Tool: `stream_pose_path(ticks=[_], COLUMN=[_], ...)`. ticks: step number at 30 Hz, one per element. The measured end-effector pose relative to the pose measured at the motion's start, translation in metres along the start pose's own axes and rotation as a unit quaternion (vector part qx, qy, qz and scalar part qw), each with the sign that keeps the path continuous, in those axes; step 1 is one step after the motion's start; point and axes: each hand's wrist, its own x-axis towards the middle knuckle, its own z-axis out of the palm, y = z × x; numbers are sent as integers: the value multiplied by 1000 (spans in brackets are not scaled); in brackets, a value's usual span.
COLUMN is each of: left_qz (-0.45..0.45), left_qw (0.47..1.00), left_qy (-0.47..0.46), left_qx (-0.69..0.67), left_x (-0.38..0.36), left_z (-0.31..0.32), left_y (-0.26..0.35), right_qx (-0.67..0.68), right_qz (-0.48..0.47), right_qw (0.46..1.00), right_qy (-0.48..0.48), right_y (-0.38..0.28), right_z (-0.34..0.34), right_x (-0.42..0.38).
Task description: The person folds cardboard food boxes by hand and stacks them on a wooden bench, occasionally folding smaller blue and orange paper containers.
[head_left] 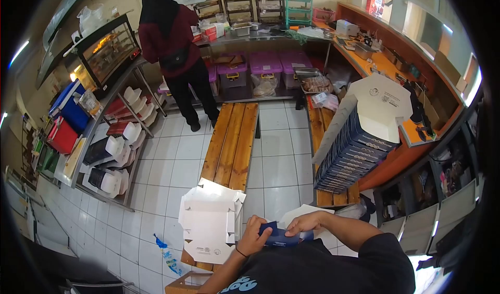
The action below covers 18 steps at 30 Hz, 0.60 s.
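Close to my body, a partly folded dark blue cardboard box (281, 237) is held between both hands, its white inner side showing beyond them. My left hand (253, 236) grips its left end, fingers bent round the blue card. At the upper right edge, my right hand (304, 223) pinches the card with the thumb on top. Just left of my hands, flat white box blanks (208, 223) lie stacked on a wooden bench (229, 137). A tall stack of folded blue boxes (354, 150) stands to the right, the top one with its white lid raised.
A second bench (324, 196) carries the box stack. A person (172, 54) in a maroon top stands at the back counter. Left is a metal rack (140, 182) with containers, below a glass display case (107, 51). Blue plastic wrapping (169, 257) lies on the tiled floor.
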Motion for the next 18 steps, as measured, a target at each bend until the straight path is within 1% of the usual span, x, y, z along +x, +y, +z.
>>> stream_pose_path(ticks=[2, 3, 4, 5, 6, 7, 8, 9, 10, 11, 12, 13, 15, 16, 17, 18], left_qz=[19, 29, 45, 44, 38, 31, 27, 17, 8, 0, -1, -58, -173, -170, -194, -216], left_qw=[998, 995, 996, 996, 993, 989, 991, 981, 967, 949, 966, 981, 983, 985, 980, 973], left_qy=[59, 88, -3, -44, -85, -127, -114, -177, -239, -300, -236, -176, -54, -30, -19, -8], left_qx=[24, 34, 71, 71, 68, 64, 60, 73, 84, 96, 106, 59, -33, -7, -46, -84], left_x=[-1, -2, -2, 3, 7, 8, 10, 13, 16, 17, 13, 7, -6, -9, -13, -17], left_z=[10, 13, 13, 12, 10, 11, 12, 8, 2, 0, 1, 4, 7, 6, 8, 10], left_y=[-4, -7, -12, -9, -5, -1, -3, -8, -13, -16, -16, -17, -21, -26, -29, -32], right_qx=[-3, -41, -78, -113, -93, -116, -140, -164, -286, -359, -425, -483, -497, -465, -428, -384], right_qz=[-15, -24, -33, -40, -52, -52, -52, -53, -32, -33, -33, -31, -53, -191, -284, -372], right_qw=[999, 998, 996, 993, 994, 992, 989, 985, 956, 922, 873, 812, 781, 777, 734, 678], right_qy=[33, 30, 26, 20, 26, 23, 21, 21, 47, 144, 238, 327, 374, 378, 445, 505], right_y=[-3, -7, -10, -11, -17, -15, -12, -18, -28, -26, -20, -15, -34, -24, -17, -10], right_z=[3, 2, 2, 4, 10, 9, 6, 7, 9, 14, 18, 25, 38, 39, 43, 46], right_x=[-5, -9, -11, -12, -17, -14, -10, -12, -21, -30, -39, -47, -80, -83, -78, -67])
